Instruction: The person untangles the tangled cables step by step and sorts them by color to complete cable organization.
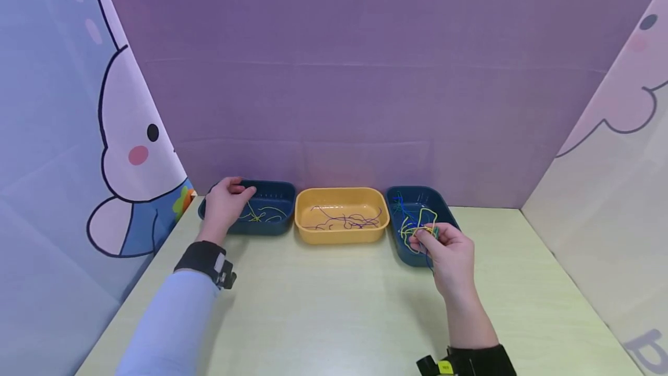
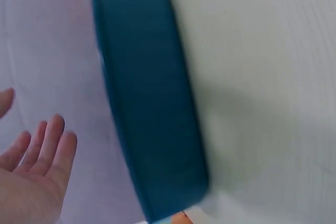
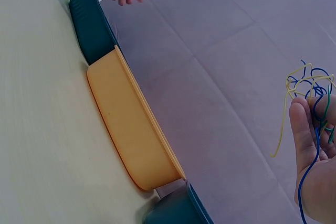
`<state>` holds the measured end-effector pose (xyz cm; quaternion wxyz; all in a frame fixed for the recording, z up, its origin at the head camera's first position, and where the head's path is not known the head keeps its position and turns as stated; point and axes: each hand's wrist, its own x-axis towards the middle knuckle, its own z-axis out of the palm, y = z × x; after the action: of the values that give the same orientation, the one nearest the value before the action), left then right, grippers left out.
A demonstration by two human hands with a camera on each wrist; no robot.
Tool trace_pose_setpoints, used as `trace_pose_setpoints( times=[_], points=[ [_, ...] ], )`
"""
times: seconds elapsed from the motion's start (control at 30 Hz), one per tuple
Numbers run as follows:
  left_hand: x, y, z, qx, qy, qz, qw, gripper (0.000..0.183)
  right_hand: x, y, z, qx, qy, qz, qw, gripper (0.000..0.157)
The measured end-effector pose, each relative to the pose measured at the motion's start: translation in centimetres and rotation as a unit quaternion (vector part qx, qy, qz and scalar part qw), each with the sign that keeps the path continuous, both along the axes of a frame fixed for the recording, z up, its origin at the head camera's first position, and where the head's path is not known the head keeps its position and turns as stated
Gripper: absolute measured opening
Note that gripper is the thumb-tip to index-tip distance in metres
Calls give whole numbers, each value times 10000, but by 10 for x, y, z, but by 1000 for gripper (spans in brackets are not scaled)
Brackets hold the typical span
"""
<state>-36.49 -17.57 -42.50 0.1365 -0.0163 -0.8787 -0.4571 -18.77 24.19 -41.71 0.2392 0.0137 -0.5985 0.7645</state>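
My right hand (image 1: 450, 253) grips a tangled bunch of thin wires (image 3: 311, 83), yellow, blue and green, over the right dark blue bin (image 1: 399, 251). One blue wire trails down past the wrist in the right wrist view. More blue and green wires lie in that bin, partly hidden behind the bunch. Above the left end of the left dark blue bin (image 1: 282, 189), my left hand (image 1: 225, 205) has its fingers relaxed and holds nothing. Several yellow wires (image 1: 261, 213) lie on the floor of that bin.
A yellow bin (image 1: 341, 239) stands between the two dark blue ones, with several purple-blue wires (image 1: 352, 221) inside. All three line up along the back of the pale table (image 1: 313, 306), in front of a purple backdrop (image 1: 339, 74). Printed panels flank both sides.
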Motion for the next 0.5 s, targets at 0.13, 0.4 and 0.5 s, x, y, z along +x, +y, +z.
trace_pose_setpoints(
  times=[0.13, 0.4, 0.5],
  points=[
    [14, 11, 12, 571, 396, -290, 9972, 79, 1, 0, 1, -28, -46, 17, 10000, 10],
    [58, 30, 36, 1253, 787, -751, 9861, 83, 2, 5, 4, -35, -62, -53, 10000, 10],
    [80, 41, 39, 1501, 930, -1087, 9783, 78, 3, 8, 5, -63, -54, -77, 9999, 11]
  ],
)
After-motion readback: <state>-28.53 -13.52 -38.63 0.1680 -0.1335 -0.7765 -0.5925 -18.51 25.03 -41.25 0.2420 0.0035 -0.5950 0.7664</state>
